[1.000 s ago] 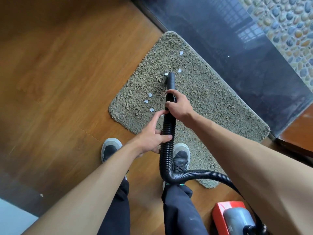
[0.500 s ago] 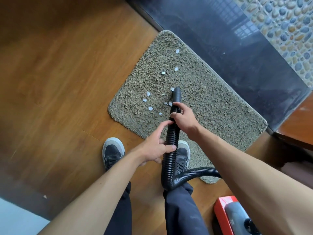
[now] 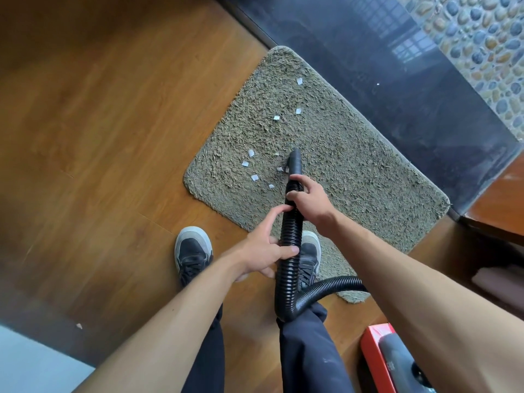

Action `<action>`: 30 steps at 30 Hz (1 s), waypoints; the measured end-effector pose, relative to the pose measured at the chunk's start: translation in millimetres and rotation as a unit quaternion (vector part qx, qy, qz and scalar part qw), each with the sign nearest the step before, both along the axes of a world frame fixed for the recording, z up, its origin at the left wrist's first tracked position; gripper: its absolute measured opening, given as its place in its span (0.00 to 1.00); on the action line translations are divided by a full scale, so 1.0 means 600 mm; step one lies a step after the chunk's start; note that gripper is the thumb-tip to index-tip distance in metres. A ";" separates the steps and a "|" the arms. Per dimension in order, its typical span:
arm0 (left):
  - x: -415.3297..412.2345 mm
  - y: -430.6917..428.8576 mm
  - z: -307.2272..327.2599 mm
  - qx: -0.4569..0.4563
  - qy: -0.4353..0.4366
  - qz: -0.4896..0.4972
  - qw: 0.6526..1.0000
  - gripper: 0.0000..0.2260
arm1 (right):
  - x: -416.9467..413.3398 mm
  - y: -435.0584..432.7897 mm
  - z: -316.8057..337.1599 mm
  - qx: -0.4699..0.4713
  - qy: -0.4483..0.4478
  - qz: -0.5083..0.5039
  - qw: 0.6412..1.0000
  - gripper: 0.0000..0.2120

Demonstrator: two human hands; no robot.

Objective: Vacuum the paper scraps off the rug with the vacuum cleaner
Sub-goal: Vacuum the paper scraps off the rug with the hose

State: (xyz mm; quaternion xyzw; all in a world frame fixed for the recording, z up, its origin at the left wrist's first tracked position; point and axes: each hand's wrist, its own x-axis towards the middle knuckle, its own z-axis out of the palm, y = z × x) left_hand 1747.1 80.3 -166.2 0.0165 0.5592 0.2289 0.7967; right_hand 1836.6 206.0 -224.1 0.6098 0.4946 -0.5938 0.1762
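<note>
**Rug vacuuming: underway, most scraps remaining**

- Hose (image 3: 289, 268): we are grasping it with both hands. The right hand (image 3: 309, 198) is wrapping round the ribbed tube just behind the nozzle (image 3: 295, 161). The left hand (image 3: 263, 251) is clasping it lower down, thumb across the front and forefinger reaching up along it.
- Nozzle: we are pressing its tip into the pile near the middle of the rug (image 3: 368, 171).
- Rug: it is lying on the wood floor (image 3: 113, 137) against the dark sill (image 3: 397, 95), and our right shoe (image 3: 310, 251) is standing on its near edge.
- Scraps (image 3: 255, 177): we are counting about eight on the rug. One is lying just beside the nozzle, four are sitting in a loose cluster to its left, two are farther up, and one is near the far corner.
- Vacuum (image 3: 397, 358): the red and grey body is sitting on the floor at lower right.
- Progress: we are judging the job as barely begun. The rug's right half is showing no scraps, though we cannot tell whether that part has been cleaned.
</note>
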 end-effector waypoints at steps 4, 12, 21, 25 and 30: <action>0.010 0.003 0.006 0.001 -0.019 -0.042 0.999 0.35 | 0.025 -0.010 0.009 -0.037 -0.009 -0.054 0.998 0.22; 0.006 -0.048 0.020 -0.011 -0.025 -0.009 1.000 0.34 | 0.020 -0.053 0.013 -0.075 -0.005 -0.069 0.995 0.23; -0.005 -0.071 0.015 -0.011 0.003 0.024 1.000 0.33 | -0.010 -0.064 0.002 -0.040 0.009 -0.014 0.999 0.24; 0.002 -0.057 0.014 -0.009 -0.004 0.007 1.000 0.34 | 0.003 -0.055 0.005 -0.035 -0.002 -0.025 0.999 0.23; 0.011 -0.047 0.018 -0.012 -0.024 -0.013 1.000 0.34 | 0.021 -0.055 0.008 -0.043 -0.027 -0.049 0.997 0.23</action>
